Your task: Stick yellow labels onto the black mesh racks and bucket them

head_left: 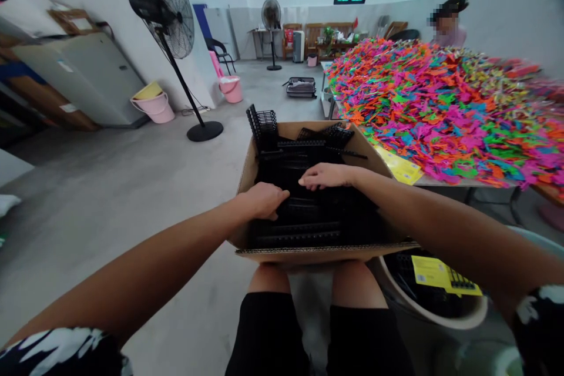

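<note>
Black plastic pieces (308, 232) lie in a heap inside a brown cardboard box (324, 251); the box sits right by the person's bare knees (359, 285); some pieces are long and straight with rows of little bumps, and a black rack (264, 126) full of square holes, like a net, stands up in the far left corner. The box edge looks wavy inside, like thick card does; to the right, a big heap of bright, thin bits (440, 100), pink, orange, green and blue, covers most of a surface (427, 180); beside the box there is a round tub (445, 322) with more black things and yellow cards (429, 270) in it.

The middle of the box is so dark that I can't see where one piece stops and the next starts; the right arm hides part of the tub.

The left hand (267, 200) is bent over the pieces, its grip curled nearly closed; the right hand (326, 176) reaches in too, fingers loosely bent, thumb near the fingertips; I can't tell if either grip has hold of a black piece.
</note>
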Available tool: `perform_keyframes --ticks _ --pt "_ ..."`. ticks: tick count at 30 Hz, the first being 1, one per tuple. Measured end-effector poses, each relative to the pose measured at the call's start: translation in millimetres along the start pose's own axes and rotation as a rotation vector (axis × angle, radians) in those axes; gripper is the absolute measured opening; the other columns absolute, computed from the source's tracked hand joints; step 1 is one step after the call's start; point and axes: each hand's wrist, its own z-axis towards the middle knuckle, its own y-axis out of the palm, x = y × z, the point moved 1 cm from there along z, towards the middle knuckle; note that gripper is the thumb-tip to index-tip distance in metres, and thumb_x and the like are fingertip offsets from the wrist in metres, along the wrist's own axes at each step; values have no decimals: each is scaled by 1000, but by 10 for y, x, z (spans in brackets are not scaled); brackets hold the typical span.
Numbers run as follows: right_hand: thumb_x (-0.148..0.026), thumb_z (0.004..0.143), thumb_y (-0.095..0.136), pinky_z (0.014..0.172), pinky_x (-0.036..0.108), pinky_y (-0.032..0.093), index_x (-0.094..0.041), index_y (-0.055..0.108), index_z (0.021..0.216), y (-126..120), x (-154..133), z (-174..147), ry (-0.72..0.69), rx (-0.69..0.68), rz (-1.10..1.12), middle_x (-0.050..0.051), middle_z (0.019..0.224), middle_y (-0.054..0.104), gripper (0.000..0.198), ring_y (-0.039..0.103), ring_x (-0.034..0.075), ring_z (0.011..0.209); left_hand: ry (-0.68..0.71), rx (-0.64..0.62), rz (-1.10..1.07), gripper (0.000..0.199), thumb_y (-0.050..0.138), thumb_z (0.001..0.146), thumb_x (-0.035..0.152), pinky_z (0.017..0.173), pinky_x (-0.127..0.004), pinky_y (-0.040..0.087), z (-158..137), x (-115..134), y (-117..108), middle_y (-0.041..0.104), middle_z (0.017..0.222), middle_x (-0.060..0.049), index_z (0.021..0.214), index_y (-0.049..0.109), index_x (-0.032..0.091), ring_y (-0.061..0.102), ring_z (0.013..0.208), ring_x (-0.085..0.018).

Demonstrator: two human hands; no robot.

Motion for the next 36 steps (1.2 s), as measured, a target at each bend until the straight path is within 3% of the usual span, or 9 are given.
perform_keyframes --ticks 3,6,9,12,20,26,29,32,36 --pt "-54 101 59 103 41 52 -14 68 134 -2 14 149 48 178 -147 18 129 71 53 68 30 117 11 35 51 49 84 76 30 89 -45 53 -106 132 34 74 113 -15 120 66 21 71 103 -36" --pt "-57 82 82 118 55 39 -14 56 149 189 -30 229 33 223 -242 23 155 50 84 47 43 142 30 77 118 33 70 88 22 87 -45 52 -246 262 98 72 113 -16 120 63 19 69 103 -34" --pt "-58 67 92 117 68 35 -16 45 157 448 -82 247 55 187 -350 25 167 32 110 30 52 151 28 107 192 27 57 94 13 79 -44 51 -349 352 171 71 109 -14 121 61 15 68 97 -32" --pt "-49 67 93 112 68 41 -17 40 159 552 -65 248 118 163 -463 26 171 22 111 31 55 149 11 110 197 26 58 94 13 77 -44 50 -394 389 209 70 108 -14 120 61 15 67 96 -32" --pt "-28 96 63 103 36 48 -15 53 143 65 242 291 19 246 -384 16 138 64 49 67 29 118 -26 105 136 33 66 90 18 81 -43 53 -376 359 219 68 113 -13 123 58 17 65 101 -32" --pt "-32 93 73 97 32 51 -10 41 153 -184 305 472 92 313 -355 16 132 70 71 70 26 114 -77 87 129 40 71 87 24 82 -46 56 -285 327 127 70 117 -15 123 57 17 67 105 -34" --pt "-33 90 76 101 32 51 -14 57 144 -225 278 549 121 294 -400 14 132 71 60 69 28 119 -84 80 128 42 72 86 25 84 -48 57 -233 326 98 71 118 -16 124 57 17 67 106 -35" --pt "-30 88 75 103 40 52 -17 69 130 -135 221 559 140 274 -480 18 132 69 45 67 34 121 -65 64 122 41 73 85 25 88 -45 57 -206 328 117 71 119 -14 123 57 17 68 107 -34" --pt "-48 84 78 108 58 47 -12 62 139 151 133 505 125 283 -576 26 146 56 67 52 46 135 -42 42 108 47 75 86 28 92 -42 56 -216 311 174 69 124 -15 127 55 17 68 111 -32"
